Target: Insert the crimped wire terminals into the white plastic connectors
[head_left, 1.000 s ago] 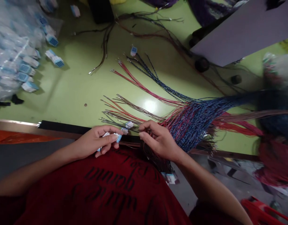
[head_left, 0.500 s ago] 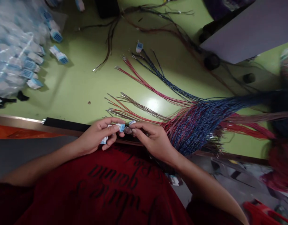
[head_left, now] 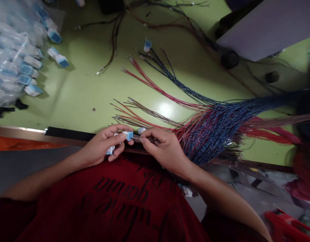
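Note:
Near the table's front edge, my left hand [head_left: 108,143] pinches a white and blue connector housing [head_left: 129,135] between thumb and finger, its grid of holes turned to the right. Another white and blue housing [head_left: 110,150] sits lower in the same hand, partly covered by the fingers. My right hand [head_left: 163,148] is closed on a thin wire whose metal terminal [head_left: 136,138] points at the held housing; most of that wire is hidden by the hand. Just behind the right fingertips shows one more connector housing [head_left: 142,130].
A large bundle of blue, red and brown wires [head_left: 212,131] spreads from the right across the green table [head_left: 76,97]. A plastic bag of connectors [head_left: 11,60] lies at the left, several loose beside it. A lone connector [head_left: 147,45] rests beyond the wires.
The view has shifted slightly. Both hands keep their grips at nearly the same place, and the housing in my left hand has turned a little, its holes facing more to the right.

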A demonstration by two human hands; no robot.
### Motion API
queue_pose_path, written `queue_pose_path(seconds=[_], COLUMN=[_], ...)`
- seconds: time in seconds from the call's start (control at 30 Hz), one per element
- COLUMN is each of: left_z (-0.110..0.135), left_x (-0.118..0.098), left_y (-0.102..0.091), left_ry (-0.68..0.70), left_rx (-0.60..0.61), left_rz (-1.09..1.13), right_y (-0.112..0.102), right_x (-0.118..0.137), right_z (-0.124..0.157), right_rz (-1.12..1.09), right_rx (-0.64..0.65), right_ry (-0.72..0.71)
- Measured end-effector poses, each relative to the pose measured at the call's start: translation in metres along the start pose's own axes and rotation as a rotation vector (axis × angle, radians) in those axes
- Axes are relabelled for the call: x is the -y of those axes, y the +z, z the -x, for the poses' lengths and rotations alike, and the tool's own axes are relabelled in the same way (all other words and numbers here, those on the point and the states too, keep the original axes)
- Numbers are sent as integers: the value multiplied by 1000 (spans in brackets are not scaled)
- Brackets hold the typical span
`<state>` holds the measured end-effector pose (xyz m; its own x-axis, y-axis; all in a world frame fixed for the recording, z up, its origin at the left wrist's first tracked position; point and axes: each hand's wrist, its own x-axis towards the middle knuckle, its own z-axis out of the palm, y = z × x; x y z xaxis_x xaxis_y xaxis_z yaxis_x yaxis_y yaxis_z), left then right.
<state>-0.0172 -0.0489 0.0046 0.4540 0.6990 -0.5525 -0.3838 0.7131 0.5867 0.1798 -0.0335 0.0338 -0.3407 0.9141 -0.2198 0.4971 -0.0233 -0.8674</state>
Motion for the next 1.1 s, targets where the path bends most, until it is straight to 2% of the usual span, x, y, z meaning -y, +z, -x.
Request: queue_pose_path(seconds=[0.57,0.77,0.9,1.1], left_z=[-1,-3,-2,2], left_x=[6,7,7,8], left_y=[-3,-3,-3,-4], left_ry=[-32,-88,-72,-40], left_rx=[-17,-15,-2,-15], left_rz=[-174,-127,-160,-166], right_y=[6,9,12,10], right_x=[-3,-5,-5,-4], right_z=[7,5,4,4], right_rz=[174,242,233,161], right_rx=[34,29,37,29], right_ry=[-99,-174,-224,-176])
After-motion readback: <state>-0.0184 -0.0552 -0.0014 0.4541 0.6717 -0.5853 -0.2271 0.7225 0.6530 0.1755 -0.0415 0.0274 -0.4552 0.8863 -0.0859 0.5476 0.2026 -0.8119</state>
